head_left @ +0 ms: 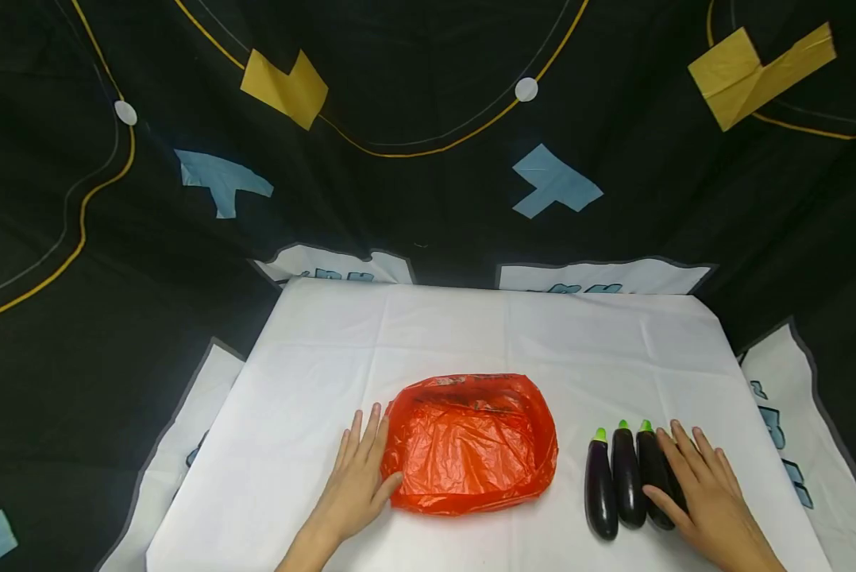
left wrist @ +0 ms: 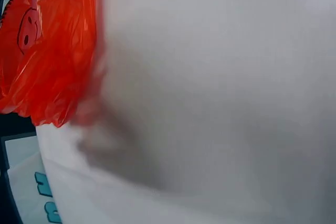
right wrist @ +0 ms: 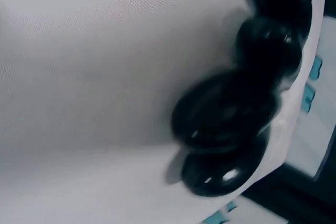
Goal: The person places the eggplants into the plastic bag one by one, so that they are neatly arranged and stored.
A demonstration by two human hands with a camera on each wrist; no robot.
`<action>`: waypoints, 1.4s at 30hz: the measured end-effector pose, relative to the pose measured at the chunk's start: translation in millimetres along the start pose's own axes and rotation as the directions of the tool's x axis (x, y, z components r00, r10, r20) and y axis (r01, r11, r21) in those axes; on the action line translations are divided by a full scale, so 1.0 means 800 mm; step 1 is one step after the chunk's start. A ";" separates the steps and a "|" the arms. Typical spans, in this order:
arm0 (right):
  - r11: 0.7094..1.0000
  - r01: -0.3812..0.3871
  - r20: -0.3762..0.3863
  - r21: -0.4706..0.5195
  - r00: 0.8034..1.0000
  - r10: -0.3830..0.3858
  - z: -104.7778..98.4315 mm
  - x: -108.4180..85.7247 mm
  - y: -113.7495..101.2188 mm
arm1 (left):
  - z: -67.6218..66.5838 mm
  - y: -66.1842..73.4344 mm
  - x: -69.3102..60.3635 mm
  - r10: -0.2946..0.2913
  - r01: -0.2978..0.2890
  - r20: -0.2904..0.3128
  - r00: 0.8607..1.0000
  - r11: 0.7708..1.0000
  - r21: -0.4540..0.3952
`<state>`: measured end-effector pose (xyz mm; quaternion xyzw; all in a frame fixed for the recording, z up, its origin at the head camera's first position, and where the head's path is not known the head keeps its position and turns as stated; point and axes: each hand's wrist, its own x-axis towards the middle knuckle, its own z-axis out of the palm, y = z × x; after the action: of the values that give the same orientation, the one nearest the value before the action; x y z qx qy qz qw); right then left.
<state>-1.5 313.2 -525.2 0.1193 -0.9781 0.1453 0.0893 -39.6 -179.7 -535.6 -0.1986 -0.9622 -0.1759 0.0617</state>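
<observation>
While both hands lie with their fingers extended, a red plastic bag (head_left: 471, 461) and a row of dark eggplants (head_left: 626, 481) rest on a white cloth (head_left: 328, 357) between and beneath them. The bag sits near the middle of the cloth's front half, its mouth spread upward as a rounded, crinkled rim. Beside its left edge is the left hand (head_left: 352, 485), fingers straight and curled round nothing; the thumb tip overlaps the rim in the head view, though how firmly it touches cannot be told. The left wrist view shows the bag's outer side, with a printed face (left wrist: 27, 30) outlined in dark ink.

To the right of the bag and well apart from it, the eggplants lie side by side, green-tipped ends away from the person. Over the rightmost ones is the right hand (head_left: 714, 500), its fingers likewise straight and slightly spread, without a grip; the thumb crosses above the lower part of the row, and contact cannot be confirmed. Four glossy rounded ends appear in the right wrist view. Behind the cloth hangs a black backdrop (head_left: 435, 214) bearing yellow lines (head_left: 399, 156) and pale blue shapes (head_left: 553, 183).
</observation>
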 end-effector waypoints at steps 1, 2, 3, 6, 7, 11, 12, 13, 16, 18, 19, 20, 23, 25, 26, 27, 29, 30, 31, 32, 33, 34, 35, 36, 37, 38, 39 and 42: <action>1.000 -0.018 -0.002 0.019 1.000 0.019 0.000 -0.001 0.005 | 0.001 0.000 0.001 -0.012 0.012 -0.011 1.000 0.999 -0.032; 0.998 -0.043 -0.001 0.035 0.999 0.043 0.000 -0.002 0.010 | 0.003 0.001 0.002 -0.029 0.027 -0.021 0.999 0.998 -0.062; 0.996 -0.071 0.000 0.047 0.997 0.071 -0.001 -0.003 0.016 | 0.004 0.001 0.003 -0.047 0.044 -0.033 0.998 0.995 -0.086; 0.982 -0.175 0.021 0.075 0.984 0.174 -0.003 -0.007 0.032 | 0.009 0.003 0.007 -0.109 0.097 -0.067 0.992 0.982 -0.160; 0.973 -0.217 0.033 0.079 0.976 0.215 -0.004 -0.009 0.037 | 0.010 0.004 0.008 -0.134 0.118 -0.073 0.988 0.976 -0.183; 0.928 -0.366 0.061 0.069 0.930 0.363 -0.006 -0.013 0.057 | 0.015 0.006 0.014 -0.246 0.212 -0.086 0.965 0.933 -0.290; 0.917 -0.395 0.065 0.060 0.918 0.391 -0.007 -0.014 0.062 | 0.016 0.006 0.016 -0.277 0.238 -0.085 0.957 0.919 -0.314; 0.909 -0.412 0.061 0.056 0.910 0.409 -0.007 -0.015 0.067 | 0.018 0.007 0.017 -0.303 0.258 -0.087 0.949 0.905 -0.337; 0.883 -0.467 0.078 0.045 0.883 0.463 -0.006 -0.018 0.080 | 0.022 0.008 0.021 -0.364 0.303 -0.095 0.926 0.871 -0.386; 0.867 -0.496 0.112 0.038 0.865 0.490 -0.007 -0.020 0.087 | 0.024 0.008 0.023 -0.395 0.325 -0.098 0.914 0.853 -0.408; 0.857 -0.515 0.137 0.033 0.851 0.506 -0.007 -0.021 0.090 | 0.025 0.009 0.023 -0.409 0.335 -0.099 0.907 0.844 -0.418; 0.837 -0.547 0.178 0.018 0.826 0.535 -0.008 -0.020 0.092 | 0.026 0.009 0.024 -0.421 0.345 -0.096 0.902 0.836 -0.426; 0.783 -0.622 0.276 -0.020 0.749 0.602 -0.010 -0.020 0.097 | 0.029 0.007 0.025 -0.449 0.370 -0.083 0.890 0.815 -0.445; 0.748 -0.662 0.321 -0.048 0.699 0.639 -0.010 -0.021 0.099 | 0.032 0.007 0.025 -0.468 0.385 -0.077 0.881 0.801 -0.459; 0.735 -0.675 0.335 -0.058 0.681 0.651 -0.010 -0.021 0.100 | 0.033 0.007 0.025 -0.470 0.385 -0.079 0.879 0.799 -0.463; 0.722 -0.689 0.348 -0.064 0.663 0.663 -0.010 -0.021 0.100 | 0.035 0.006 0.025 -0.478 0.390 -0.080 0.875 0.793 -0.468; 0.701 -0.709 0.365 -0.078 0.634 0.682 -0.008 -0.022 0.101 | 0.037 0.006 0.025 -0.493 0.400 -0.082 0.866 0.781 -0.479; 0.691 -0.718 0.373 -0.085 0.620 0.690 -0.007 -0.022 0.102 | 0.039 0.006 0.025 -0.497 0.400 -0.086 0.863 0.779 -0.484; 0.678 -0.729 0.383 -0.093 0.603 0.700 -0.006 -0.022 0.102 | 0.040 0.006 0.025 -0.500 0.402 -0.087 0.862 0.777 -0.485; 0.670 -0.736 0.391 -0.100 0.590 0.706 -0.005 -0.022 0.102 | 0.041 0.006 0.025 -0.501 0.403 -0.088 0.861 0.777 -0.484; 0.660 -0.744 0.398 -0.106 0.577 0.713 -0.003 -0.023 0.103 | 0.043 0.006 0.025 -0.508 0.409 -0.085 0.857 0.772 -0.486; 0.658 -0.745 0.402 -0.108 0.573 0.715 -0.002 -0.023 0.104 | 0.044 0.005 0.025 -0.509 0.411 -0.085 0.857 0.773 -0.484; 0.658 -0.745 0.407 -0.109 0.570 0.714 -0.001 -0.024 0.105 | 0.045 0.005 0.025 -0.509 0.412 -0.086 0.856 0.774 -0.482; 0.658 -0.745 0.414 -0.108 0.568 0.711 0.000 -0.024 0.107 | 0.046 0.005 0.026 -0.509 0.411 -0.087 0.857 0.775 -0.481; 0.658 -0.746 0.422 -0.105 0.566 0.708 0.001 -0.025 0.108 | 0.046 0.005 0.026 -0.509 0.412 -0.087 0.856 0.775 -0.480; 0.662 -0.743 0.428 -0.099 0.569 0.702 0.003 -0.026 0.109 | 0.046 0.005 0.027 -0.508 0.409 -0.091 0.856 0.775 -0.482; 0.664 -0.742 0.435 -0.092 0.570 0.697 0.004 -0.026 0.111 | 0.046 0.004 0.027 -0.508 0.407 -0.094 0.856 0.775 -0.484; 0.676 -0.735 0.463 -0.056 0.581 0.669 0.007 -0.028 0.113 | 0.047 0.004 0.029 -0.504 0.397 -0.104 0.857 0.776 -0.490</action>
<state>-4.2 400.6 -558.8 -0.2419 -0.9243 0.2062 -0.2111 -61.3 -155.3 -565.1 0.0522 -0.8997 -0.4258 0.0802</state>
